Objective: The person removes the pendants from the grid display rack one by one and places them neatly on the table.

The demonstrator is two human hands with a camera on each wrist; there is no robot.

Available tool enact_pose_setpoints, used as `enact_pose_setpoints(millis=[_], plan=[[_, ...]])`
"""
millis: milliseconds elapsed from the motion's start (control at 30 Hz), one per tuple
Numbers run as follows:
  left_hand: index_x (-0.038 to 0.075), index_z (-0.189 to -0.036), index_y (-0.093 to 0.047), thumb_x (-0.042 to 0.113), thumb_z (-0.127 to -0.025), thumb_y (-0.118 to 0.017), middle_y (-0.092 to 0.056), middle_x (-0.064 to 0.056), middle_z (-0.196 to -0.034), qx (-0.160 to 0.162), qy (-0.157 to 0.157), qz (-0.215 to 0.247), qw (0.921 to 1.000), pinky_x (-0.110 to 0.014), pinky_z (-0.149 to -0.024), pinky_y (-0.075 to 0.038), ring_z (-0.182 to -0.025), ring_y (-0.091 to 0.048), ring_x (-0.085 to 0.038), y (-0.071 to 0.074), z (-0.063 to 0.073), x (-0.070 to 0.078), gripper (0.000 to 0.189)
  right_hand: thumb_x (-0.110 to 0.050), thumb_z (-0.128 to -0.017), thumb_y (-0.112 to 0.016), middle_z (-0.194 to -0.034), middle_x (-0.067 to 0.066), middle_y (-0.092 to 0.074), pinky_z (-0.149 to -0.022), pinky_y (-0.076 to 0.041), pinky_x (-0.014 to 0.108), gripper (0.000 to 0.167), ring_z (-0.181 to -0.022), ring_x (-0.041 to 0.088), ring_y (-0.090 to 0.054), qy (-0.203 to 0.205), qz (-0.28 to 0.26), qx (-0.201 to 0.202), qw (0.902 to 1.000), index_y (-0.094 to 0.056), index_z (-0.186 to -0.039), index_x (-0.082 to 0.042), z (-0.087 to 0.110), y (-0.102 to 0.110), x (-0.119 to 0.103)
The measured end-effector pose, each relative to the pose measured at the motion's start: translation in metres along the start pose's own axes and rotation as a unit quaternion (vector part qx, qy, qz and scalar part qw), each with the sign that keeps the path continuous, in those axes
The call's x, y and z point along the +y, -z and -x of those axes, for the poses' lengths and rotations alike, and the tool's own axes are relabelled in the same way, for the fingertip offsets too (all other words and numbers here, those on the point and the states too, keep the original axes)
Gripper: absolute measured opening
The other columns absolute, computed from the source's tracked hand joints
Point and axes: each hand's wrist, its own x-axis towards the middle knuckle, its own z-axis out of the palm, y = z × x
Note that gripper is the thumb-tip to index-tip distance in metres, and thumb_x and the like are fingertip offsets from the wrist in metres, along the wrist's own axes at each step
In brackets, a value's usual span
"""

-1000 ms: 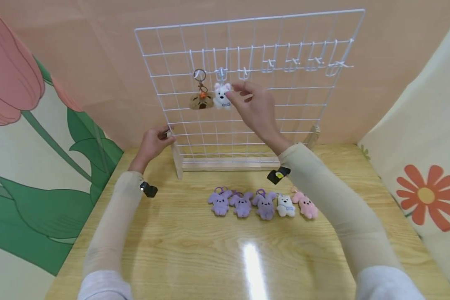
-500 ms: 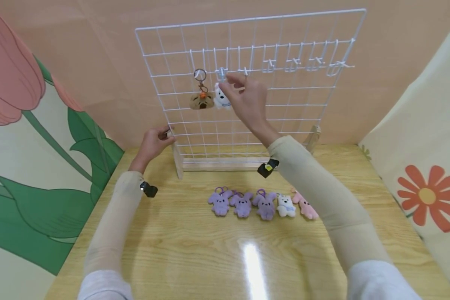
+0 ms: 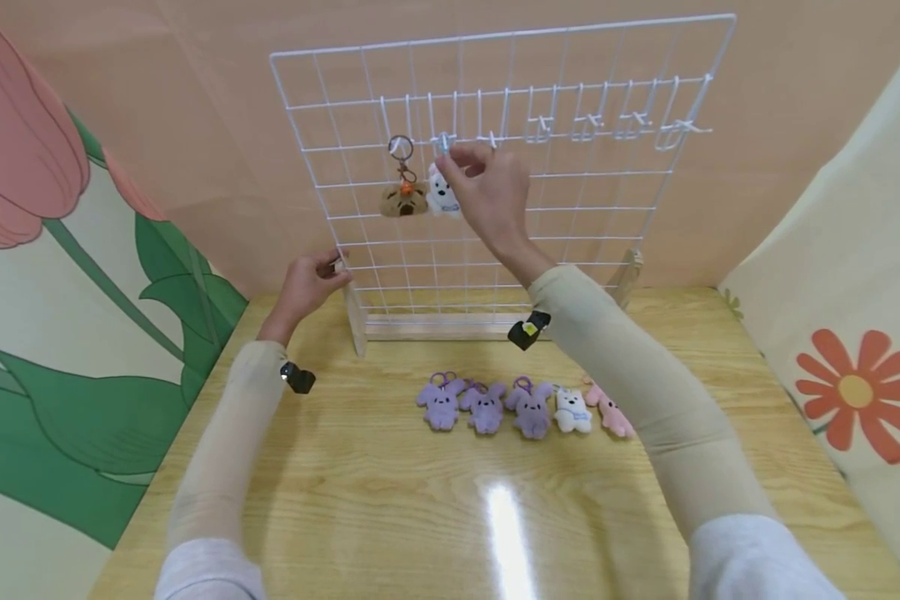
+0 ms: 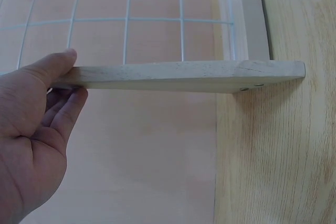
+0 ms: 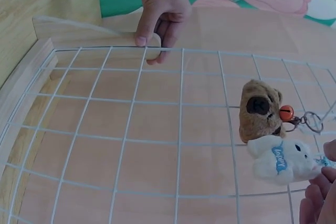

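Note:
In the head view my left hand (image 3: 306, 287) grips the top of the wooden side post (image 4: 178, 74) of a white wire grid rack (image 3: 570, 192). Thumb and fingers lie on opposite faces of the post in the left wrist view. A white plush dog keychain (image 5: 283, 160) hangs at a hook on the grid, and my right hand (image 3: 495, 196) pinches the light-blue clasp (image 5: 321, 161) at its top. Fingers partly cover the dog's head in the head view. Just left of it hangs a brown plush keychain (image 3: 403, 200) with an orange bell.
Several bare hooks (image 3: 588, 127) line the grid to the right. On the table (image 3: 360, 500) lie several purple plush keychains (image 3: 485, 408), a white plush keychain (image 3: 572, 411) and a pink one (image 3: 611, 412), partly behind my right arm.
My right hand has moved left and slightly up, from beside the white dog's head to its clasp. My left hand has stayed on the post.

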Motion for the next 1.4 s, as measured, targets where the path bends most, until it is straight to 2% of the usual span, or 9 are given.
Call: enact_pose_setpoints(millis=[100,267,567,733,933,1200,1400], plan=[[0.003,-0.14,-0.061,0.013,-0.095,-0.075,-0.063,-0.023,-0.135,-0.005,0.009,0.006,0.9999,-0.033,-0.094,-0.059,-0.116,-0.066,-0.035,0.0,0.0,-0.001,0.048,-0.028,-0.094,-0.077,-0.102,0.008,-0.078,-0.066,-0.05,0.017,0.025,-0.074,0.011,-0.063,-0.008,0.0,0.004,1.0,-0.079,-0.108,-0.007,0.0,-0.001,-0.001],[0.003,-0.14,-0.06,0.013,-0.095,-0.075,-0.063,-0.023,-0.136,-0.007,0.007,0.01,0.9999,-0.037,-0.097,-0.058,-0.118,-0.066,-0.036,0.0,0.0,-0.001,0.048,-0.031,-0.094,-0.077,-0.098,0.007,-0.079,-0.065,-0.047,0.017,0.026,-0.071,0.01,-0.062,-0.011,0.011,0.013,0.9998,-0.08,-0.106,-0.009,0.0,-0.003,-0.002],[0.004,-0.139,-0.062,0.012,-0.095,-0.075,-0.067,-0.022,-0.128,-0.002,0.0,0.003,1.0,-0.024,-0.087,-0.06,-0.111,-0.067,-0.032,-0.002,0.001,0.001,0.047,-0.028,-0.096,-0.075,-0.097,0.007,-0.079,-0.061,-0.052,0.017,0.022,-0.071,0.009,-0.064,-0.029,0.002,0.02,0.9994,-0.08,-0.105,-0.009,-0.002,-0.006,-0.002],[0.002,-0.139,-0.061,0.01,-0.096,-0.074,-0.066,-0.023,-0.131,-0.002,-0.002,0.001,1.0,-0.026,-0.088,-0.06,-0.113,-0.067,-0.033,-0.002,0.001,-0.001,0.046,-0.023,-0.097,-0.073,-0.099,0.008,-0.078,-0.061,-0.054,0.017,0.019,-0.071,0.009,-0.064,-0.019,-0.019,0.031,0.9991,-0.08,-0.105,-0.007,-0.001,-0.007,-0.001],[0.004,-0.139,-0.062,0.015,-0.095,-0.075,-0.068,-0.021,-0.128,0.001,-0.001,-0.003,1.0,-0.022,-0.084,-0.058,-0.111,-0.067,-0.031,-0.001,0.001,0.0,0.047,-0.02,-0.096,-0.075,-0.097,0.009,-0.078,-0.062,-0.055,0.018,0.017,-0.071,0.01,-0.064,-0.011,-0.052,0.038,0.9979,-0.079,-0.103,-0.005,0.002,-0.004,-0.001],[0.0,-0.139,-0.06,0.013,-0.095,-0.074,-0.064,-0.024,-0.135,-0.003,-0.005,0.001,1.0,-0.034,-0.094,-0.059,-0.117,-0.066,-0.034,-0.001,0.001,0.0,0.048,-0.021,-0.097,-0.073,-0.093,0.01,-0.076,-0.061,-0.054,0.019,0.019,-0.071,0.011,-0.063,-0.008,-0.06,0.027,0.9978,-0.078,-0.104,-0.004,0.009,0.0,-0.005],[-0.003,-0.139,-0.059,0.011,-0.096,-0.074,-0.063,-0.025,-0.135,-0.002,-0.006,0.005,1.0,-0.035,-0.095,-0.059,-0.117,-0.066,-0.036,-0.002,0.002,0.001,0.048,-0.021,-0.096,-0.074,-0.089,0.01,-0.075,-0.061,-0.054,0.02,0.019,-0.072,0.012,-0.063,0.0,-0.074,0.023,0.997,-0.078,-0.102,-0.003,0.016,0.004,-0.009]])
